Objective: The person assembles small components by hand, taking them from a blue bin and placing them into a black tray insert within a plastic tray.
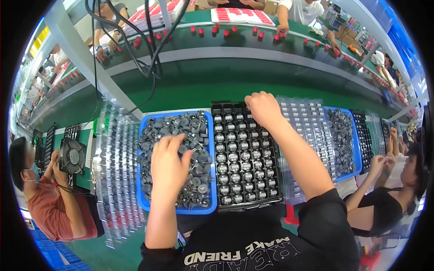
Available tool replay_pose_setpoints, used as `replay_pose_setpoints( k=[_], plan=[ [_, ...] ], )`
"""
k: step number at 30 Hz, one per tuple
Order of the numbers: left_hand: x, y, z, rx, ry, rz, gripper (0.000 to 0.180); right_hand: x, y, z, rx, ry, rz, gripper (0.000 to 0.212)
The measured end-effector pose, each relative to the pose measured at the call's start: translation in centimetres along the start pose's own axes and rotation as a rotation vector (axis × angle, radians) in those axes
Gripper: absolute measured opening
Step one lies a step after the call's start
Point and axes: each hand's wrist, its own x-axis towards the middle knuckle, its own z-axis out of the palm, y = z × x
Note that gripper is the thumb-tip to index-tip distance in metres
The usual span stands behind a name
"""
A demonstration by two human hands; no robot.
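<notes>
Firstly, items hidden or unclear:
- Left hand (169, 165): lies palm-down in the blue bin (143, 205), fingers spread and curled into the grey parts (196, 135). Whether it grips any part cannot be told; the palm side is hidden.
- Right hand (263, 108): rests on the far right corner of the black tray (246, 201), fingers curled loosely. What lies under the fingers is hidden; a grip cannot be told.
- Near edge of the tray and bin: partly cut off by the person's dark shirt.
- Clear blister trays (118, 180), left of the bin: a stack, glare-washed, contents hard to make out.
- Clear blister tray (307, 122), right of the black tray: crossed by the right forearm; small pale cells, contents unclear.

Containers and contents:
- Blue bin, on the green tabletop (190, 97): heaped with small grey cylindrical parts with metal pins, loose and jumbled.
- Black tray, touching the bin's right side: a grid of cells, most filled with round silver-topped pieces in rows.
- Second blue bin (357, 156), further right: more grey parts, before a neighbouring person.
- Far conveyor (253, 49): small red-capped pieces (261, 34) spaced along it; other people's hands work there.
- Small black fan (72, 156), far left, beside another person.
</notes>
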Motion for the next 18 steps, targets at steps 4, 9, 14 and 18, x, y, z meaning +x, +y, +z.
replay_pose_setpoints(
  k=[4, 9, 14, 18],
  plan=[
    [2.1, -0.8, 2.1, 0.165, -0.079, 0.042, 0.037, -0.6, 1.1, 0.8, 0.028, 0.010, 0.068, 0.003],
    [2.1, -1.6, 2.0, 0.246, -0.071, 0.040, 0.033, -2.1, 3.8, -6.0, 0.373, 0.059, 0.310, 0.019],
    [3.0, -0.1, 1.9, 0.261, -0.014, 0.052, 0.039, -8.7, 16.5, -6.0, 0.107, -0.022, 0.816, 0.034],
    [3.7, -0.5, 2.6, 0.227, -0.147, 0.080, 0.032, -10.3, 18.2, -4.0, 0.158, 0.058, 0.853, 0.033]
  ],
)
